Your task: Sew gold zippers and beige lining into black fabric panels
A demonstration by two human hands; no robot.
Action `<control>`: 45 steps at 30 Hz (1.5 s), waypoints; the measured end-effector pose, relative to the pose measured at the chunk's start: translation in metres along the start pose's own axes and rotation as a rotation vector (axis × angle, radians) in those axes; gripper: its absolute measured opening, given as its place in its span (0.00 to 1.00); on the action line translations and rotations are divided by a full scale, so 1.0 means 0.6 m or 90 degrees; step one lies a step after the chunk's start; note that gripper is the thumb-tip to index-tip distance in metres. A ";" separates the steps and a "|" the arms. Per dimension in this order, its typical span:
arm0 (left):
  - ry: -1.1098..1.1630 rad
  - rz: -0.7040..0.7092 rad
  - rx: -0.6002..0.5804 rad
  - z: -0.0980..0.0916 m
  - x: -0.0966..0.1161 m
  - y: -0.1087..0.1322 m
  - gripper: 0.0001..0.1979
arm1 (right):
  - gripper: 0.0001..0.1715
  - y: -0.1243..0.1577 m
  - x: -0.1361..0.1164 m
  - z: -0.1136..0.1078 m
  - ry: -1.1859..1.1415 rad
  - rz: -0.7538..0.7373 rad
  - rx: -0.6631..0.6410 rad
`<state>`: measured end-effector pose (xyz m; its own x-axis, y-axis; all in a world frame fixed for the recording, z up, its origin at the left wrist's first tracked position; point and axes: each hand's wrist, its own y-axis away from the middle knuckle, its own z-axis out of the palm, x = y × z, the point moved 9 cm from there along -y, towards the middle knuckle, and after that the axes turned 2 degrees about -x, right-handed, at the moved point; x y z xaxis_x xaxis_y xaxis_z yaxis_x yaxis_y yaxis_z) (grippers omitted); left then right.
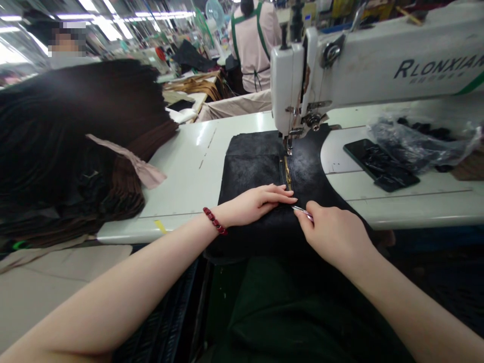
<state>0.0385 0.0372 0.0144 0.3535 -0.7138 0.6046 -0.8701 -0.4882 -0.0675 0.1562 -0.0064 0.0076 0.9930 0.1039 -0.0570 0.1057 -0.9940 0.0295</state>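
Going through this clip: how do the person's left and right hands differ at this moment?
The left hand lies flat with fingers extended, while the right hand is curled, pinching a slim metal tool. The left wrist wears a red beaded bracelet; the right wrist is bare. Both hands are over the black panel.

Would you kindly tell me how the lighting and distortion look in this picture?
In the head view, the ceiling lights blow out, the table shows glare, and wide-angle distortion stretches the left forearm; the dark pile loses detail.

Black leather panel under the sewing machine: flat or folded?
Spread flat: the black leather panel lies on the white machine table, under the left hand.
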 end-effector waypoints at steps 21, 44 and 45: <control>0.000 0.004 0.009 -0.002 0.002 0.001 0.19 | 0.22 0.008 -0.001 0.002 -0.089 0.018 -0.023; 0.009 0.014 0.003 0.001 -0.001 0.004 0.20 | 0.23 0.005 -0.001 0.001 -0.093 0.041 -0.032; 0.009 0.014 0.003 0.001 -0.001 0.004 0.20 | 0.23 0.004 -0.001 0.001 -0.090 0.044 -0.034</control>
<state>0.0366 0.0362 0.0135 0.3293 -0.7174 0.6139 -0.8762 -0.4745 -0.0844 0.1558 -0.0089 0.0069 0.9809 0.0248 -0.1930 0.0431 -0.9949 0.0914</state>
